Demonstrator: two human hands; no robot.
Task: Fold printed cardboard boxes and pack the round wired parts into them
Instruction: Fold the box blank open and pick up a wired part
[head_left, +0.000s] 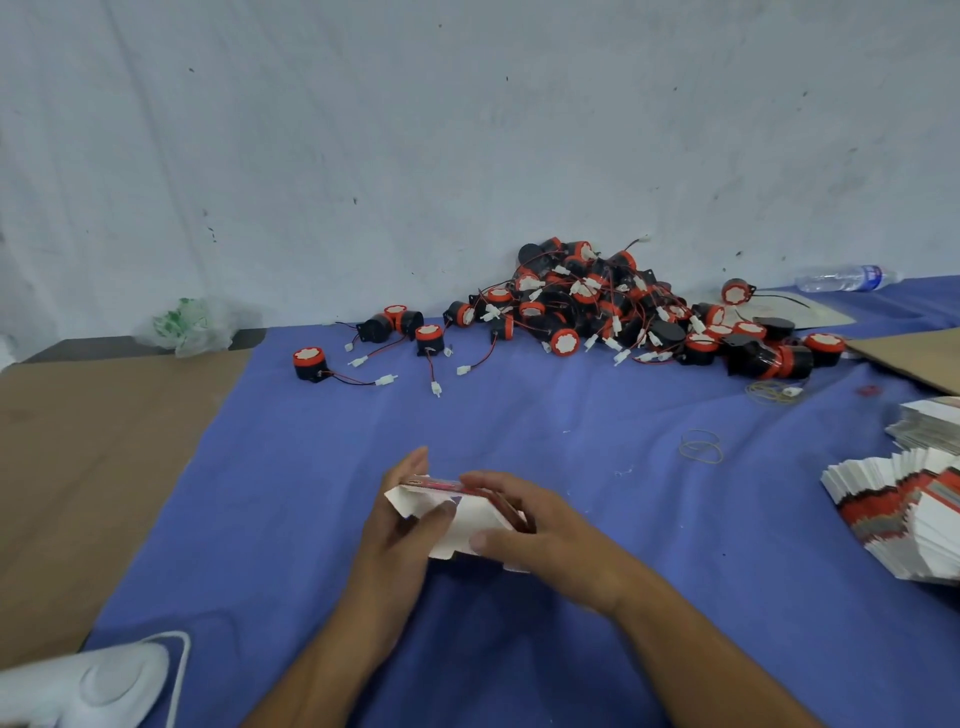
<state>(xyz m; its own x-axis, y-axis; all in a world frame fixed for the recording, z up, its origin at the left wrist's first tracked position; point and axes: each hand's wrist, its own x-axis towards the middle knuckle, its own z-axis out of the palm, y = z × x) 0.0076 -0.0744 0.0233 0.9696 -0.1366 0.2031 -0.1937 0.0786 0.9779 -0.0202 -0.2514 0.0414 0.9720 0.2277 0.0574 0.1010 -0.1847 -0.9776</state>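
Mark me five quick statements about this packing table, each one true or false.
1. The left hand and right hand both hold one cardboard box. True.
2. The round wired parts are heaped against the wall. True.
3. The water bottle stands upright. False: it lies on its side at the far right.
4. The flat box blanks are stacked at the left edge. False: they are fanned out at the right edge.
5. Loose rubber bands lie on the blue cloth. True.
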